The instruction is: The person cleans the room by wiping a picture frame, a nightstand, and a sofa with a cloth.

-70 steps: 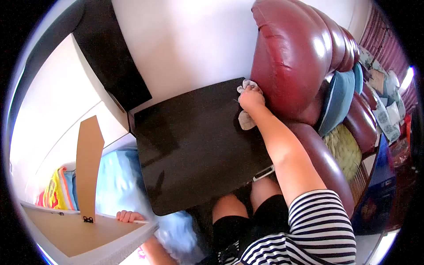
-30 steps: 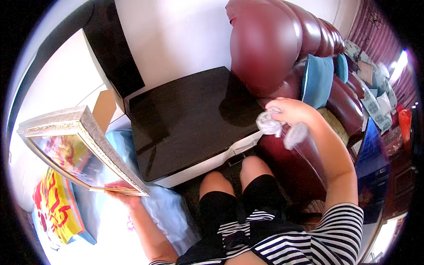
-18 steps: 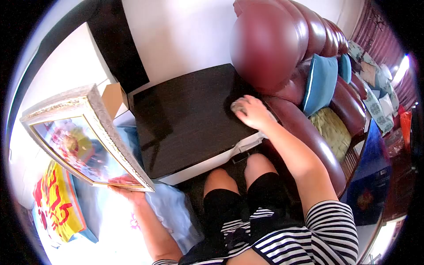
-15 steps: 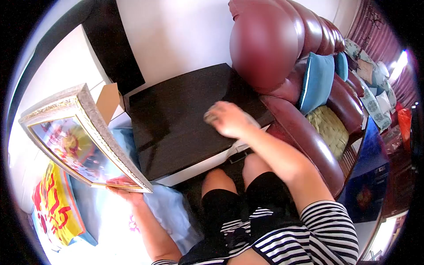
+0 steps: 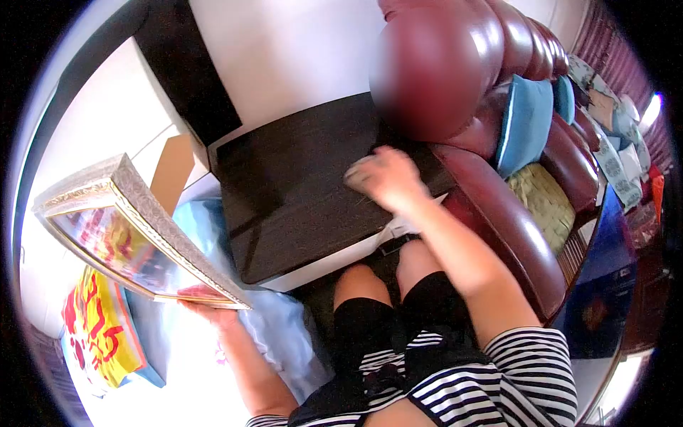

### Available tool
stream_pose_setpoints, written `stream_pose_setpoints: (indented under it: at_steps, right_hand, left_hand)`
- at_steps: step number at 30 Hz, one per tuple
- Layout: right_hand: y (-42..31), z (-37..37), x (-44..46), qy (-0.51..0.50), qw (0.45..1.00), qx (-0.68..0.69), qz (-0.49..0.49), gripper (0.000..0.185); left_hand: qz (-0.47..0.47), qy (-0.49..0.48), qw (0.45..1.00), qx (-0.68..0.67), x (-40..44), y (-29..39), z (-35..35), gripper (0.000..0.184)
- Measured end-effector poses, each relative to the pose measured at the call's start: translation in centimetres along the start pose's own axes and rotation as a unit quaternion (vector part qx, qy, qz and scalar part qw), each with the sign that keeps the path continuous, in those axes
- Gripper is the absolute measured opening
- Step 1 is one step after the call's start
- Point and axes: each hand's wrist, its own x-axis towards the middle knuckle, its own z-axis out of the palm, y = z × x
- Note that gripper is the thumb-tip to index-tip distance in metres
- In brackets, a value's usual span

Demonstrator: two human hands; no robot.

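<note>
Two bare hands are busy around one dark, flat surface (image 5: 299, 192) with a smooth top and a white front edge. One picture frame (image 5: 146, 203) is tilted, just left of the surface. It has four sides, a bumpy, silvery-gold rim and a shiny front with bright colours. The left hand (image 5: 210, 313) is part closed and grips its low edge; some of the fingers are hidden. One flat brown board (image 5: 173, 171) sticks out behind it.

One pale, soft cloth (image 5: 358, 176) is on top of the surface. The right hand (image 5: 390, 178) is part closed over it, with bent fingers. That hand is blurry, so I can't tell how tight it holds.

Right of the surface is one puffy, shiny dark red sofa (image 5: 512, 242). It has two blue pillows (image 5: 525, 124) and one wrinkly green cushion (image 5: 541, 199). Left of the surface, low down, there is one yellow cloth (image 5: 96, 331) with red squiggles, and smooth, pale blue bedding (image 5: 274, 324). Two knees (image 5: 363, 285) are near the surface's white front edge
</note>
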Motion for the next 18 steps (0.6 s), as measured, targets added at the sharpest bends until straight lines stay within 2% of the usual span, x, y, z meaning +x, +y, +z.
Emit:
stream_pose_setpoints:
  at_steps: [1,2,3,6,8,9,10,11,12,13,14,15,17,18]
  right_hand:
    - [3.6,-0.5,-0.8,0.003,0.994,-0.095,-0.061,0.022]
    - [5.5,0.0,-1.6,0.006,0.988,-0.102,0.114,0.023]
    - [6.9,0.7,-2.0,0.007,0.953,-0.109,0.283,0.025]
    - [8.6,2.5,-0.9,-0.035,0.951,-0.12,0.283,0.028]
    - [7.0,4.0,1.2,0.016,0.958,-0.087,0.272,0.027]
    - [5.5,4.6,2.8,-0.023,0.949,-0.081,0.303,0.027]
    - [2.0,2.4,4.6,-0.07,0.957,0.047,0.277,0.024]
    - [0.1,3.8,5.2,-0.08,0.991,-0.052,0.097,0.022]
    - [-1.8,5.1,5.9,-0.046,0.982,-0.164,-0.082,0.023]
    - [-3.9,7.7,6.8,0.001,0.991,0.058,-0.12,0.019]
    - [-7.7,7.2,6.8,-0.075,0.986,0.073,-0.128,0.017]
    - [-11.5,6.7,6.8,-0.151,0.976,0.087,-0.131,0.02]
    - [-16.4,7.9,4.6,-0.076,0.953,0.212,-0.202,0.029]
    - [-17.2,6.9,3.9,-0.092,0.935,0.241,-0.244,0.033]
  left_hand:
    - [0.025,0.018,0.999,0.025,0.1,-0.1,-0.1,0.027]
    - [0.021,0.028,0.999,0.023,-0.1,-0.1,0.3,0.027]
    - [0.027,0.033,0.999,0.021,-0.2,-0.2,0.8,0.027]
    - [-0.016,-0.075,0.997,-0.013,0.3,-0.2,-0.4,0.026]
    - [-0.008,-0.02,1.0,-0.01,-0.3,-0.4,1.1,0.027]
    - [-0.008,-0.007,1.0,-0.014,-0.1,-0.5,1.5,0.027]
    - [0.022,0.145,0.989,-0.017,-0.5,-1.0,4.5,0.026]
    - [0.025,0.147,0.989,-0.018,-0.6,-0.8,4.1,0.026]
    - [0.009,0.11,0.993,-0.028,-0.6,-0.6,3.6,0.025]
    - [-0.01,0.073,0.997,-0.036,-0.6,-0.6,3.5,0.024]
    - [0.002,0.112,0.993,-0.03,-1.0,-0.8,4.7,0.022]
    - [0.0,0.11,0.994,-0.028,-1.0,-0.8,4.7,0.022]
    - [0.016,0.109,0.994,-0.019,-1.0,-0.7,4.0,0.021]
    - [-0.028,0.003,0.999,-0.043,-0.6,0.1,1.8,0.025]
